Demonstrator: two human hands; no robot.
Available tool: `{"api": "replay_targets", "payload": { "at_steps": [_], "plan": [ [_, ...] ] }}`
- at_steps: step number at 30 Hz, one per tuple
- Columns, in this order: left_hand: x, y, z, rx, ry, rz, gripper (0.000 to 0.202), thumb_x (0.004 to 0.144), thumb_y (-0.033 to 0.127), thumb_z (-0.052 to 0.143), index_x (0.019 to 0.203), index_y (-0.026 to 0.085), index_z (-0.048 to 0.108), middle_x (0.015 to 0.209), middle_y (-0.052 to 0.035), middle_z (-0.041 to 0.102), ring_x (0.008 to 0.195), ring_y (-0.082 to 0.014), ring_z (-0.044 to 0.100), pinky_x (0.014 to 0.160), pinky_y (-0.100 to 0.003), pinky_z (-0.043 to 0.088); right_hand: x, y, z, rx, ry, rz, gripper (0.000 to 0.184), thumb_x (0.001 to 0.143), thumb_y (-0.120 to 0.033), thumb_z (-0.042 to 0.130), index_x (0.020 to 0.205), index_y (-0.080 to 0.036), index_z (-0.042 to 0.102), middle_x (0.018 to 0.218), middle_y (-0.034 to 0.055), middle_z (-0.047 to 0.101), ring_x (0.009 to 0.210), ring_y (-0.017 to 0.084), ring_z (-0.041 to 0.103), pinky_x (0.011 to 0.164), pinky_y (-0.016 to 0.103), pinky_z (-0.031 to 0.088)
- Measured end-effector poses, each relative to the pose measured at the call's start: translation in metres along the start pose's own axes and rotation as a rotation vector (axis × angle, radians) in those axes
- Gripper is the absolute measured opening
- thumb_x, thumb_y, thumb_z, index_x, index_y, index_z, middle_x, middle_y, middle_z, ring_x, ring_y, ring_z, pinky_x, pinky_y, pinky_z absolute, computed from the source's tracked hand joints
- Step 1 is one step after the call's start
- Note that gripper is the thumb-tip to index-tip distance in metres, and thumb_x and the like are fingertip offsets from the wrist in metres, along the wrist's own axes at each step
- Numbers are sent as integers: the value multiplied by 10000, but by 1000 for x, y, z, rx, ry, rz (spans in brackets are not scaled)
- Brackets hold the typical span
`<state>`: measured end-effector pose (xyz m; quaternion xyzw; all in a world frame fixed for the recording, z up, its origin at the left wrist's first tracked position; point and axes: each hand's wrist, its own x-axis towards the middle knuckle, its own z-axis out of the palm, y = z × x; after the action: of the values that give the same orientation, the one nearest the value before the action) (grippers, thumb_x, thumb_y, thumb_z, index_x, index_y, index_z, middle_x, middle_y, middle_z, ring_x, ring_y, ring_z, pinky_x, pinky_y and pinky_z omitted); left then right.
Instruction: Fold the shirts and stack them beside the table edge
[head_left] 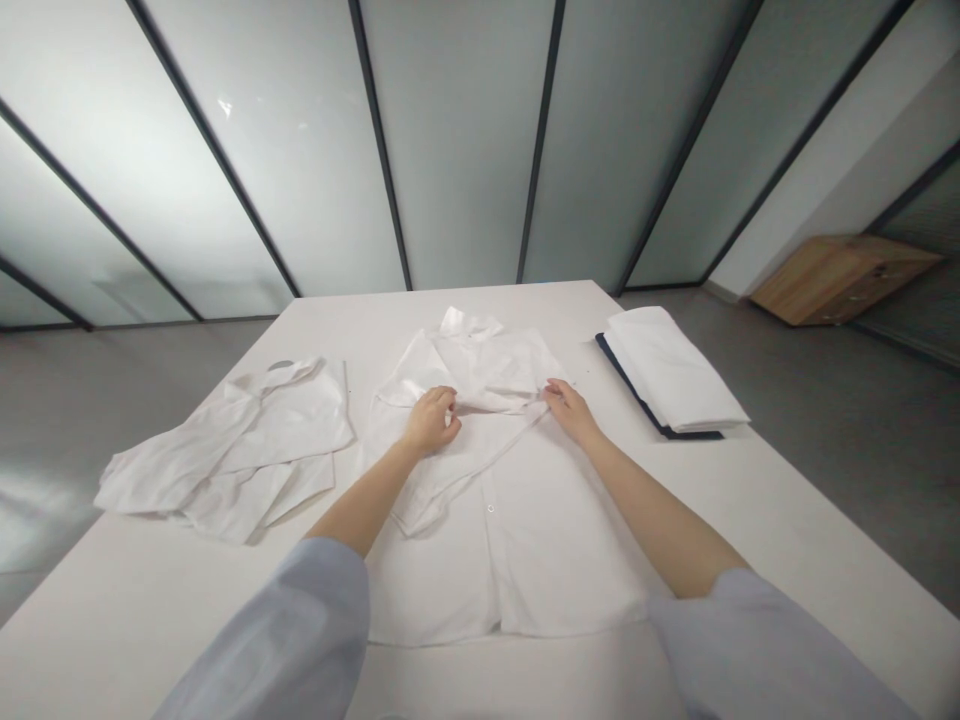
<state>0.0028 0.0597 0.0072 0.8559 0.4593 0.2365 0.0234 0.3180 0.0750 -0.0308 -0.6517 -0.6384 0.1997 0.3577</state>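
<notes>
Pale blue-grey sleeves (292, 620) are seen closest to the camera, pushed up so that both forearms are left bare above a white counter (150, 600). Between the forearms, in the middle of the counter, a white shirt (517, 520) is laid out with its collar (472, 325) pointed toward the far edge and its hem turned toward the wearer. One shirt sleeve (465, 478) is draped slantwise over the front, its cuff brought to rest at the lower left, and a small button (491, 508) is shown on the placket.

Left hand (433, 420) is placed over the shirt's chest, its fingers bent and its thumb held close to them; whether cloth is pinched there cannot be told. Right hand (570, 408) is set at the opposite side of the shirt, fingertips brought narrowly together at the upper end of the slanting sleeve, though a firm grip cannot be confirmed. Creases are drawn across the cloth between the two hands.

At left, a second white garment (232, 450) is spread in loose folds. At right, folded white cloth (671, 370) is stacked on a dark item (667, 433), only partly exposed. Behind, frosted panels (457, 120) are framed in black, and a wooden cabinet (847, 280) is glimpsed at far right.
</notes>
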Motion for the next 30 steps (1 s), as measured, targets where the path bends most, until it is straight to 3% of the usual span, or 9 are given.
{"api": "replay_targets", "payload": {
  "at_steps": [4, 7, 10, 15, 20, 24, 27, 30],
  "plan": [
    [-3, -25, -1, 91, 77, -226, 532, 722, 185, 560, 1252, 160, 518, 1384, -145, 513, 1300, -294, 446, 1090, -441, 366, 16, -3, 0, -5, -74, 91, 639, 795, -316, 579, 1412, -204, 453, 1353, 115, 573, 1142, 241, 591, 1005, 375, 432],
    [-4, -41, 3, 115, 78, -445, 566, 778, 220, 521, 1337, 155, 453, 1387, -154, 517, 1314, -296, 448, 1102, -443, 355, 33, -12, 5, 25, -130, 152, 703, 789, -305, 556, 1461, -184, 389, 1405, 118, 532, 1168, 235, 580, 1003, 345, 436],
    [-3, -49, 8, 85, 38, -539, 590, 806, 247, 500, 1374, 116, 411, 1379, -172, 530, 1303, -283, 476, 1099, -409, 362, 49, -29, 12, -15, -199, 128, 747, 792, -317, 546, 1495, -187, 329, 1455, 106, 487, 1219, 234, 548, 1025, 335, 416],
    [1, -54, 10, 79, -33, -557, 641, 818, 312, 518, 1395, 71, 374, 1386, -209, 526, 1306, -296, 481, 1080, -401, 374, 59, -57, 23, -345, -307, 60, 817, 755, -345, 610, 1508, -213, 320, 1470, 113, 468, 1267, 297, 500, 1050, 393, 384],
    [-1, -58, 5, 88, -80, -542, 595, 838, 345, 513, 1380, 120, 413, 1385, -175, 542, 1295, -286, 495, 1076, -388, 373, 62, -71, 35, -574, -220, 38, 661, 782, -369, 598, 1404, -184, 473, 1450, 166, 461, 1297, 347, 447, 1026, 461, 378],
    [-4, -60, 0, 87, -100, -499, 550, 858, 326, 481, 1375, 143, 434, 1394, -152, 543, 1298, -267, 495, 1073, -382, 373, 74, -82, 38, -551, -264, 120, 453, 763, -296, 623, 1175, -110, 637, 1223, 222, 621, 1130, 326, 584, 898, 384, 449],
    [-5, -58, -4, 130, -162, -461, 540, 877, 329, 445, 1379, 132, 439, 1446, -159, 489, 1336, -278, 450, 1086, -414, 354, 85, -88, 29, -488, -307, 138, 287, 758, -239, 605, 1011, -137, 694, 1073, 184, 691, 1008, 293, 637, 813, 336, 464],
    [-4, -58, -9, 187, -230, -442, 550, 884, 353, 435, 1398, 157, 431, 1498, -150, 425, 1359, -301, 414, 1084, -461, 343, 88, -86, 6, -355, -135, 37, 234, 783, -229, 539, 961, -184, 682, 993, 105, 708, 966, 250, 626, 820, 315, 460]
  ]
}}
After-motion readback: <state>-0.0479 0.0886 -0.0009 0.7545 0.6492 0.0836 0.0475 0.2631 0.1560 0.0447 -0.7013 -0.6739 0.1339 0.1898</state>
